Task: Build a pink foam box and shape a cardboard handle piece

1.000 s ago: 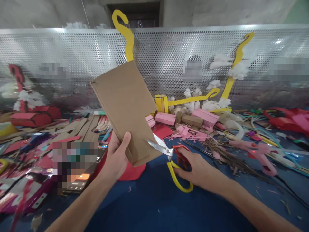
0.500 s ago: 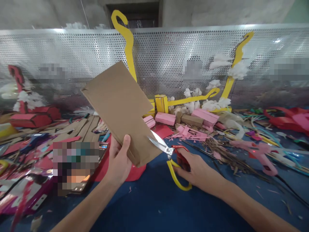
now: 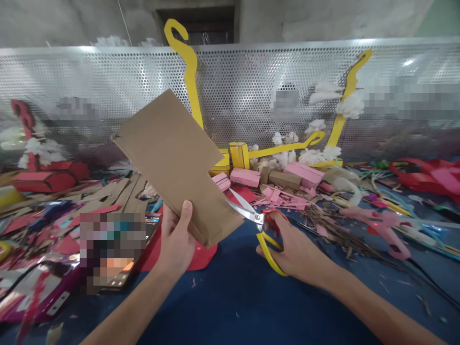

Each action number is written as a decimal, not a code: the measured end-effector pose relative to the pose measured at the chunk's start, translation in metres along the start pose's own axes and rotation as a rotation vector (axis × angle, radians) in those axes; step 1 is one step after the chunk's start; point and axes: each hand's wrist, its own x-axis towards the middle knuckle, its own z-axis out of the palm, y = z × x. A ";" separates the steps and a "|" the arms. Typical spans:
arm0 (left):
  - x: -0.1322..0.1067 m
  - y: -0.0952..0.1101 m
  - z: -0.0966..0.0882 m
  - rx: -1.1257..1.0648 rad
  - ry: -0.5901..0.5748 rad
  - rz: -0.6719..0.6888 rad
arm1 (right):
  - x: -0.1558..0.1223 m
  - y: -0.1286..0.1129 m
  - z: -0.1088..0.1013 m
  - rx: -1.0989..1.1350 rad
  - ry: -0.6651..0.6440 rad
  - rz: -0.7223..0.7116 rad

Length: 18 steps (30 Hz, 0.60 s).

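Note:
My left hand (image 3: 178, 235) grips the lower left edge of a flat brown cardboard piece (image 3: 172, 148), thumb on its face. The cardboard is held up at a tilt, with a notch cut into its right side. In my right hand (image 3: 298, 247) is a pair of scissors (image 3: 258, 219) with one red and one yellow handle loop. Their blades stand slightly apart at the cardboard's right edge, the lower one touching or just overlapping it. Beneath the cardboard lies a red sheet (image 3: 204, 258) on the blue tabletop (image 3: 230, 306).
Yellow hook-shaped cutouts (image 3: 192, 72) stand at the back by a perforated metal panel (image 3: 244, 86). Pink folded boxes (image 3: 245, 177) and paper scraps lie before them. A pink glue gun (image 3: 388, 225) with a cord is at right. A phone (image 3: 147, 244) and cardboard strips (image 3: 125, 196) are at left.
The scissors have drawn back a little to the right, their blades sliding off the cardboard toward its edge. My left hand's hold is the same, and the cardboard shifts slightly left.

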 end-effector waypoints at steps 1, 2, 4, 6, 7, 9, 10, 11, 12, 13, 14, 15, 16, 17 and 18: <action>0.000 0.000 0.000 0.002 -0.011 0.013 | 0.000 -0.001 -0.001 -0.014 -0.008 0.014; 0.000 0.000 0.000 0.005 -0.017 0.021 | -0.001 -0.003 -0.001 -0.023 -0.016 0.018; -0.001 0.000 0.001 0.010 -0.027 0.027 | -0.001 -0.005 -0.002 -0.016 -0.033 0.004; -0.002 0.000 0.002 0.012 -0.041 0.027 | -0.001 -0.006 -0.002 0.012 -0.059 -0.012; -0.003 0.000 0.002 0.012 -0.050 0.025 | -0.001 -0.006 -0.001 0.025 -0.072 -0.015; -0.005 -0.001 0.004 0.005 -0.063 0.017 | 0.000 -0.005 0.000 0.047 -0.092 -0.010; -0.006 -0.001 0.004 -0.002 -0.063 0.012 | 0.001 -0.005 0.000 0.059 -0.101 -0.005; -0.007 -0.001 0.005 -0.008 -0.062 0.006 | 0.001 -0.004 0.001 0.074 -0.109 -0.002; -0.008 -0.001 0.005 -0.011 -0.061 -0.002 | 0.002 -0.003 0.002 0.090 -0.117 -0.003; -0.008 0.000 0.005 -0.011 -0.060 -0.010 | 0.002 -0.002 0.002 0.106 -0.122 -0.006; -0.009 0.000 0.005 -0.007 -0.059 -0.017 | 0.002 -0.001 0.003 0.120 -0.123 -0.011; -0.009 0.001 0.006 -0.002 -0.058 -0.022 | 0.002 -0.001 0.004 0.130 -0.123 -0.016; -0.009 0.001 0.006 0.003 -0.055 -0.025 | 0.002 0.000 0.005 0.138 -0.119 -0.017; -0.009 0.001 0.006 0.005 -0.052 -0.024 | 0.002 0.001 0.005 0.147 -0.118 -0.016; -0.008 0.001 0.006 0.005 -0.048 -0.024 | 0.002 0.001 0.006 0.155 -0.116 -0.013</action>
